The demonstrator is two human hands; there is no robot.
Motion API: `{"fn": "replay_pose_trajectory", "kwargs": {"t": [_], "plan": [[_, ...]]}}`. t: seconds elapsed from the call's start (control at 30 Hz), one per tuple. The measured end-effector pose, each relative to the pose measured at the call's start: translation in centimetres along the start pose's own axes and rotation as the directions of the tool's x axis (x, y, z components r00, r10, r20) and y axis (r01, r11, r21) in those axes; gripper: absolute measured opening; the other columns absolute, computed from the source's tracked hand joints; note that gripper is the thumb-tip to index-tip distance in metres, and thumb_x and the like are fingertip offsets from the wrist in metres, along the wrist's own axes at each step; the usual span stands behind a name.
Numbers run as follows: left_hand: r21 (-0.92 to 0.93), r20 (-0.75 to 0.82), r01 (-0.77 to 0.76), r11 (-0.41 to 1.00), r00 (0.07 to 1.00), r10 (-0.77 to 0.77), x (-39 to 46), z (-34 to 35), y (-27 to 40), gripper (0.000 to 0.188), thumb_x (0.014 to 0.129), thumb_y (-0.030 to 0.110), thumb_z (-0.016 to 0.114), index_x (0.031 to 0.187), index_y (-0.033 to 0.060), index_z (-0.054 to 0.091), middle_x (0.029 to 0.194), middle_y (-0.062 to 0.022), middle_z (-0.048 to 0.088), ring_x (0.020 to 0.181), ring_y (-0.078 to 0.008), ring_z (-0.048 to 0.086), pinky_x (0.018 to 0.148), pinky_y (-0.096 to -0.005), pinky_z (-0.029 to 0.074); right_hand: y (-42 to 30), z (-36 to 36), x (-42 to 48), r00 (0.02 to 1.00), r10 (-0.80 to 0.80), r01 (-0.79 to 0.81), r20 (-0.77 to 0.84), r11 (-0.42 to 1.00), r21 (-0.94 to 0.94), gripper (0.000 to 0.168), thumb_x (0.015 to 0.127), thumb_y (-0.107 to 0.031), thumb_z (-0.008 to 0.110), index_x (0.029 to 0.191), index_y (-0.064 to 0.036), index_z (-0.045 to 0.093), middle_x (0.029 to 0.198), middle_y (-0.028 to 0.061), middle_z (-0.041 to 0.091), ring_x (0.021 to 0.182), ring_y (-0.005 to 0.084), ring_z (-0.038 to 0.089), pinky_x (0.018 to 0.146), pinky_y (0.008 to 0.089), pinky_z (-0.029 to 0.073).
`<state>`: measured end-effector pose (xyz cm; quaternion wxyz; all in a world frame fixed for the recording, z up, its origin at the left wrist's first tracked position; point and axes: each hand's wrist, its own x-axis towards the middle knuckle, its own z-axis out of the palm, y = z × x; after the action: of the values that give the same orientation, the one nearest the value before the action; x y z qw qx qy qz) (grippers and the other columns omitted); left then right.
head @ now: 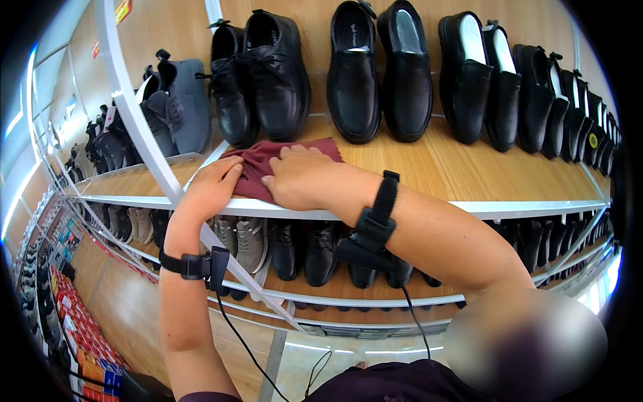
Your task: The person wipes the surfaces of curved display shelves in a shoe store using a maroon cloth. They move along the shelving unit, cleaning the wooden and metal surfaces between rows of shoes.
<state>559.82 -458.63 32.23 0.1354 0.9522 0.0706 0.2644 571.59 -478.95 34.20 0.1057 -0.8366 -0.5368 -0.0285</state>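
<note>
A dark red cloth (256, 171) lies crumpled on the wooden shelf (427, 166), near its white front edge. My right hand (299, 176) rests palm down on the cloth, fingers spread over it. At the cloth's left end is my left hand (213, 186), its fingertips on the fabric; whether they pinch it cannot be told. Just behind the cloth stands a pair of black lace-up shoes (276, 90). Black leather slip-on shoes (354, 95) stand to the right of them. Both my wrists wear black straps with small devices.
More black slip-ons (464, 95) line the shelf to the right. Grey shoes (188, 105) stand beyond the white metal upright (140, 115) at left. Lower shelves hold beige high-top shoes (251, 241) and black shoes (321, 256). Black cables hang from the wrist devices. Red boxes (88, 321) are stacked at lower left.
</note>
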Motion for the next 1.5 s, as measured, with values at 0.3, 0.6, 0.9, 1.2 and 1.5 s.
{"fn": "replay_pose_trajectory", "kwargs": {"t": [0.3,0.6,0.9,1.2,1.5], "plan": [[0.007,0.058,-0.098,0.995,0.994,0.098,-1.6,-0.5,1.1,0.041,0.115,0.025,0.052,0.147,0.0028,0.066,0.149,-0.0209,0.067,0.142,-0.0374,0.061,0.121,-0.0417,0.044,0.7,-1.7,-3.9,0.995,-0.080,0.081,0.068,0.997,-0.019,0.058,0.114,-0.040,0.045,0.147,0.004,0.063,0.154,0.0256,0.059,0.145,0.0401,0.054,0.119,0.0527,0.042],[-0.032,0.170,-0.177,0.984,0.969,0.180,-0.3,3.7,13.2,0.051,0.117,0.032,0.047,0.148,-0.0062,0.062,0.153,-0.0268,0.063,0.146,-0.0417,0.056,0.125,-0.0445,0.039,8.8,-2.2,-13.0,0.996,-0.062,0.063,-0.066,0.998,0.003,0.054,0.113,-0.040,0.044,0.138,0.002,0.069,0.143,0.0257,0.065,0.141,0.0404,0.056,0.120,0.0523,0.041],[-0.047,0.209,-0.423,0.905,0.882,0.423,2.0,11.2,32.6,0.054,0.117,0.034,0.044,0.149,-0.0064,0.061,0.153,-0.0292,0.061,0.147,-0.0445,0.054,0.124,-0.0471,0.041,22.6,-6.0,-29.6,0.974,0.014,0.004,-0.227,0.997,0.077,0.056,0.112,-0.044,0.045,0.138,-0.002,0.072,0.148,0.0216,0.064,0.146,0.0406,0.053,0.126,0.0508,0.037],[-0.078,0.213,-0.572,0.817,0.791,0.574,3.2,18.8,52.3,0.054,0.117,0.035,0.043,0.148,-0.0051,0.062,0.152,-0.0296,0.062,0.147,-0.0438,0.054,0.124,-0.0483,0.041,35.8,-10.9,-47.8,0.906,0.288,-0.294,-0.310,0.955,0.029,0.060,0.110,-0.049,0.048,0.143,-0.004,0.070,0.157,0.0215,0.060,0.149,0.0389,0.052,0.127,0.0473,0.037],[-0.072,0.165,-0.662,0.746,0.730,0.664,3.9,24.8,65.2,0.056,0.118,0.036,0.040,0.146,-0.0070,0.062,0.151,-0.0323,0.061,0.143,-0.0462,0.056,0.122,-0.0499,0.043,42.5,-12.7,-56.0,0.844,0.422,-0.468,-0.331,0.881,-0.072,0.060,0.111,-0.047,0.039,0.144,-0.007,0.070,0.156,0.0186,0.062,0.148,0.0348,0.054,0.125,0.0501,0.039]]}}
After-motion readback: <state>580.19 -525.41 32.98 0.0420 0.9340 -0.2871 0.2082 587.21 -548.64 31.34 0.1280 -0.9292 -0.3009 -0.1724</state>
